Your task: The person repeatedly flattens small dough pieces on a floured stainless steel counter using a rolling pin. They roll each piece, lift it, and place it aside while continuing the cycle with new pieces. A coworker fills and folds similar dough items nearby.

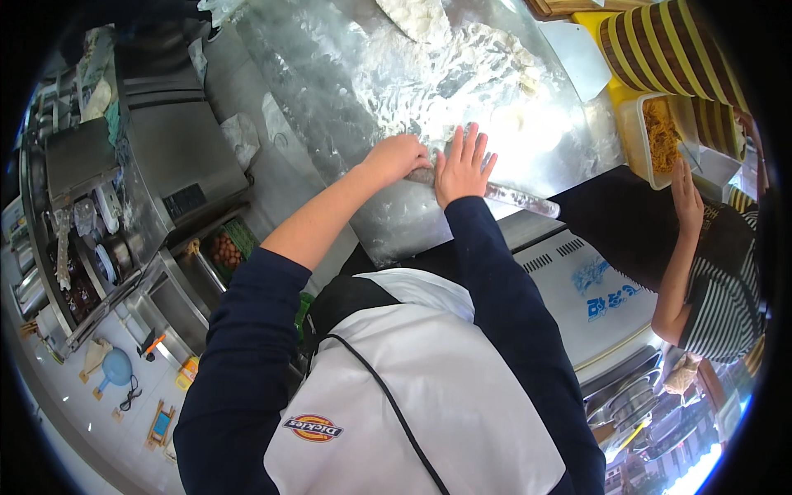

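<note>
A floured metal worktop [322, 105] lies before me. My left hand [396, 158] is at its near part, fingers curled down at the left end of a flour-dusted rolling pin [523, 199]; whether they grip it or something beside it I cannot tell. My right hand [464, 164] lies flat across the pin, fingers spread and pointing away from me. The pin's other end sticks out to the right of my right hand. Beyond both hands spreads loose white flour [445, 80], with a larger pale heap [417, 18] at the far edge. What lies under my palms is hidden.
At the right, a co-worker's hand [685, 192] is beside a plastic tub [631, 136] of shredded orange-brown food. A white scraper or board [575, 59] and striped wooden containers [668, 49] stand behind. To the left are a crumpled plastic bag [240, 139], a metal-lidded unit [185, 154] and eggs [226, 249].
</note>
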Available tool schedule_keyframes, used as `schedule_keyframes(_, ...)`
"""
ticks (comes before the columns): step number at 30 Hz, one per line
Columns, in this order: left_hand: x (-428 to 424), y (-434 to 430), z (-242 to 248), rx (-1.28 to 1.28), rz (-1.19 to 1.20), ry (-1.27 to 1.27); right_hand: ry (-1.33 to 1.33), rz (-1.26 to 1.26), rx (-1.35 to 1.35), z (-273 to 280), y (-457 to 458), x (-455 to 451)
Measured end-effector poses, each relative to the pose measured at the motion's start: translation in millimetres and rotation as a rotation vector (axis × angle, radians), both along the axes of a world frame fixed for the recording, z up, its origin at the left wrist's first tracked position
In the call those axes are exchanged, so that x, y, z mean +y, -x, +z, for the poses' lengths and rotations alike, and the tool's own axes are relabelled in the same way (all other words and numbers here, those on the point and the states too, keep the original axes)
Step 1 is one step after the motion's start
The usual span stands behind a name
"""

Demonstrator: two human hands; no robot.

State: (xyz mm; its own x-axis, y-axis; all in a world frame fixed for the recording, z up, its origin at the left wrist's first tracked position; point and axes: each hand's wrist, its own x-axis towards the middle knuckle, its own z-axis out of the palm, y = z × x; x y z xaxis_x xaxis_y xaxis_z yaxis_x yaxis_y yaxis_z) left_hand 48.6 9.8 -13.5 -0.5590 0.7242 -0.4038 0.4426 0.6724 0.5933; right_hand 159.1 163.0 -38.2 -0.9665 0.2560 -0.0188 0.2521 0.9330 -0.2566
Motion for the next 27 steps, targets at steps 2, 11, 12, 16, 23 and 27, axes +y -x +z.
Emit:
schedule_keyframes(2, -2, 1, -5, 0.023, -0.002, -0.022, 0.064, -0.006, -0.025, 0, 0, -1)
schedule_keyframes(11, -8, 0, 7, 0.049, -0.037, -0.059, 0.004, -0.021, -0.116, 8, -37, -21)
schedule_keyframes(12, -6, 1, 8, 0.038, -0.052, -0.033, 0.012, -0.045, -0.108, 4, -23, -16)
schedule_keyframes(16, -2, 9, 3, 0.023, -0.081, -0.011, 0.047, -0.03, 0.037, -4, 7, -1)
schedule_keyframes(23, -13, 6, 0, -0.064, -0.023, -0.09, 0.024, -0.037, -0.191, 14, -60, -31)
schedule_keyframes(27, -8, 2, 9, -0.021, -0.045, 0.034, 0.036, -0.078, -0.1, 2, -13, -11)
